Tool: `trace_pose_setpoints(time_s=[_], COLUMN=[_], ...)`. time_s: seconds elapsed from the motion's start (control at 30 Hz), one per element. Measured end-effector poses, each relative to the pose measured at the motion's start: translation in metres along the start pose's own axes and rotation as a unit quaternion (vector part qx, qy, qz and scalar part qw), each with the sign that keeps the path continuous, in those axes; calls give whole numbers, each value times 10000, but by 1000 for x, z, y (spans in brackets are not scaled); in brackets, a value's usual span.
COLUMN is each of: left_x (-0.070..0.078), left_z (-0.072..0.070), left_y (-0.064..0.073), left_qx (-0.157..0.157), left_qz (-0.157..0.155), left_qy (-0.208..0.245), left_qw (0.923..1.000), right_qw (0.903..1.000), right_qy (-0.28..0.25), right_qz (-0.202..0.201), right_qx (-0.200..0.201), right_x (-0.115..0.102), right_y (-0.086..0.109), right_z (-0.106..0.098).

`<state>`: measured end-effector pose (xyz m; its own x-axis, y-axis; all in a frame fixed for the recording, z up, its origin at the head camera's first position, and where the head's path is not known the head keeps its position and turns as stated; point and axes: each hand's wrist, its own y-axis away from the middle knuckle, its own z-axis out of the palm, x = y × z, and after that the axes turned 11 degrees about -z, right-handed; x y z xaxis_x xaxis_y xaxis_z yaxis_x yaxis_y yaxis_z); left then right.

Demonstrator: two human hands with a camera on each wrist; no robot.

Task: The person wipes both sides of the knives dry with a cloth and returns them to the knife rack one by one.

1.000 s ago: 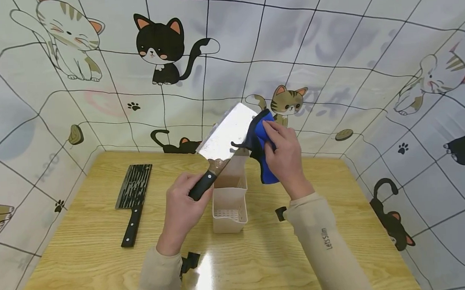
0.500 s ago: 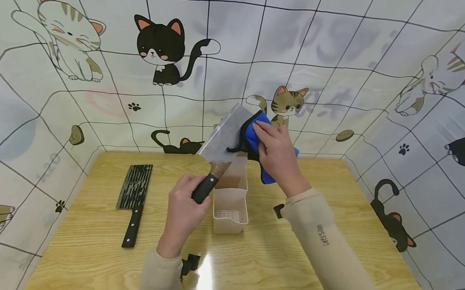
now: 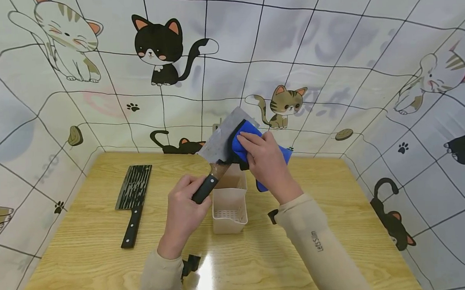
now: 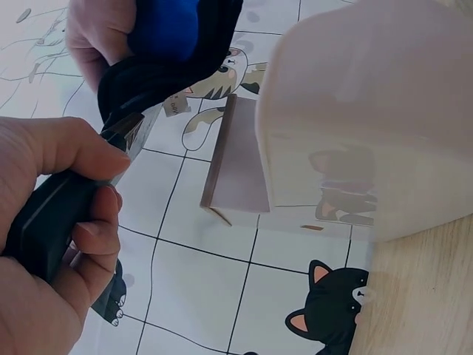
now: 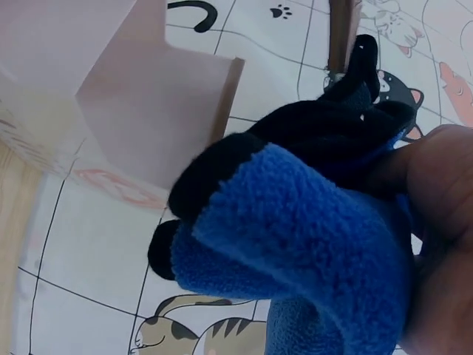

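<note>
My left hand (image 3: pixel 185 211) grips the black handle of a broad-bladed cleaver (image 3: pixel 220 139), its blade tilted up toward the back wall. A blue cloth with black edging (image 3: pixel 244 135) lies over the right part of the blade, near the handle end. My right hand (image 3: pixel 268 163) pinches that cloth against the blade. In the right wrist view the fuzzy cloth (image 5: pixel 295 229) hangs in folds from the fingers. Behind and below the hands stands a beige plastic holder (image 3: pixel 230 211) with stepped compartments and a perforated floor, its back part hidden by the cloth and blade.
A second cleaver (image 3: pixel 134 194) with a dark streaked blade and black riveted handle lies flat on the wooden table (image 3: pixel 84 258) at left. Cat-printed sheeting (image 3: pixel 227 40) encloses the table at the back and both sides.
My right hand has slid the cloth left and down along the blade toward the handle. My left hand and the cleaver stay almost in place.
</note>
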<state>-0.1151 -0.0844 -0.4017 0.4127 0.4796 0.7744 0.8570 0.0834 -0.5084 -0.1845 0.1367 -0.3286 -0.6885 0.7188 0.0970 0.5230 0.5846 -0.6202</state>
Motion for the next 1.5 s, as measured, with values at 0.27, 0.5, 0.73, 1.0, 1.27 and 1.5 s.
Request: trace_pose_setpoints(time_s=[0.27, 0.5, 0.73, 1.0, 1.27, 1.5], left_x=[-2, -1, 0, 1, 2, 0], left_z=[2, 3, 3, 5, 4, 2], left_y=[1, 1, 1, 1, 1, 1], left_qx=[53, 11, -31, -48, -41, 66], left_qz=[103, 219, 213, 310, 305, 421], left_qy=[41, 71, 7, 1, -113, -177], left_qw=[9999, 9997, 9998, 9995, 9995, 9989], right_qw=[9998, 9999, 9999, 9994, 9991, 9965], right_qy=[-58, 69, 69, 176, 390, 513], right_qz=[-166, -68, 152, 284, -116, -652], right_qx=[90, 107, -11, -58, -119, 105], right_x=[-2, 5, 16, 26, 13, -1], right_y=[-5, -9, -14, -18, -21, -23], right_z=[-4, -7, -8, -6, -1, 9])
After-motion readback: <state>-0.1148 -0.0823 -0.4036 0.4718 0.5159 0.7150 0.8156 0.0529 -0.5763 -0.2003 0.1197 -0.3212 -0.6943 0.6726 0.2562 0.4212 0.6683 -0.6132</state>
